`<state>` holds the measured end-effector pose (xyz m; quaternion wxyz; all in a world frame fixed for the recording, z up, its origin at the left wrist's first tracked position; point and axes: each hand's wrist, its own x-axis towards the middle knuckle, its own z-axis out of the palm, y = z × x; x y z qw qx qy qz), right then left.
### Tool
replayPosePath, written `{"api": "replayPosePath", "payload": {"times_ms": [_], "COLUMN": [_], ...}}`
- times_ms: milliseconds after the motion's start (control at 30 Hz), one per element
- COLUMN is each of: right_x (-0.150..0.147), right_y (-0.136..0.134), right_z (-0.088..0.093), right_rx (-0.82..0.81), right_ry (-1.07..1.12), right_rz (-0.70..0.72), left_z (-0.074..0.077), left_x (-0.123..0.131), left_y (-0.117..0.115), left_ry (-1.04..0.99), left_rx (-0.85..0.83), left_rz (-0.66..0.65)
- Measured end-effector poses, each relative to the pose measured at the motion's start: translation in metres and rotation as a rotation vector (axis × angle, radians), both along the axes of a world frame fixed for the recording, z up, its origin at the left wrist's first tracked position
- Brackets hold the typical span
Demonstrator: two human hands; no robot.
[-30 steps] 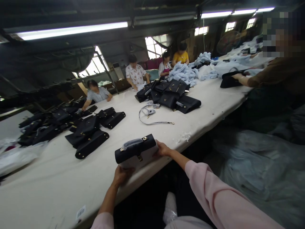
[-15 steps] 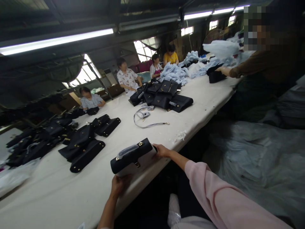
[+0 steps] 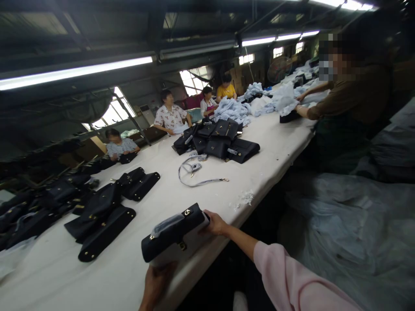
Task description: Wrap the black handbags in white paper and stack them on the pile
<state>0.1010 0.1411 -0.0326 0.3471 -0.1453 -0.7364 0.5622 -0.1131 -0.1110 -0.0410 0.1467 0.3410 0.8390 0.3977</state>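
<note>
A black handbag point(image 3: 168, 231) with gold fittings stands near the table's front edge, its wrapped handle on top and a pale sheet over the side facing me. My left hand point(image 3: 158, 280) grips its lower left end, the fingers partly hidden beneath and in shadow. At the other end, my right hand point(image 3: 214, 223) is closed on the right side of the bag. Beyond it lies a grey wrapped strap point(image 3: 202, 184) with gold clips. Several flat black bag pieces point(image 3: 108, 231) with gold studs rest to the left.
A pile of black bags point(image 3: 217, 144) and a heap of pale blue wrapping point(image 3: 235, 111) stand farther along the white table point(image 3: 155, 298). A co-worker point(image 3: 353, 95) handles a bag at the right; several others sit opposite. Plastic sheeting point(image 3: 359, 233) fills the lower right.
The handbag and both my hands sit a little lower and farther left in view, as the camera has shifted. The co-worker at the right has brought pale wrapping down onto a black bag.
</note>
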Motion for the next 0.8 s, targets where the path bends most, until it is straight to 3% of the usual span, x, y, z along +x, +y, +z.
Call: {"api": "replayPosePath", "payload": {"times_ms": [167, 333, 433, 500, 600, 700, 800], "right_x": [-0.001, 0.012, 0.035, 0.052, 0.063, 0.043, 0.002], "right_y": [0.001, 0.032, 0.054, 0.064, 0.065, 0.049, 0.032], "right_z": [-0.001, -0.001, 0.006, 0.025, 0.077, 0.130, 0.147], "right_rx": [-0.034, -0.092, -0.095, -0.079, 0.074, 0.365, 0.575], "right_ry": [0.027, 0.000, -0.031, -0.054, -0.021, -0.014, -0.157], "right_rz": [-0.071, -0.138, -0.072, -0.011, -0.054, -0.056, 0.103], "left_z": [-0.001, 0.001, -0.004, -0.008, -0.017, -0.029, -0.042], "left_x": [0.000, -0.009, -0.010, -0.008, -0.008, -0.014, -0.025], "left_y": [0.013, 0.054, 0.072, 0.076, 0.072, 0.066, 0.062], "left_ry": [0.146, 0.144, 0.147, 0.147, 0.159, 0.249, 0.341], "left_rx": [-0.009, 0.013, 0.061, 0.106, 0.189, 0.244, 0.229], "left_rz": [0.083, -0.046, -0.073, -0.064, -0.007, 0.084, 0.098]}}
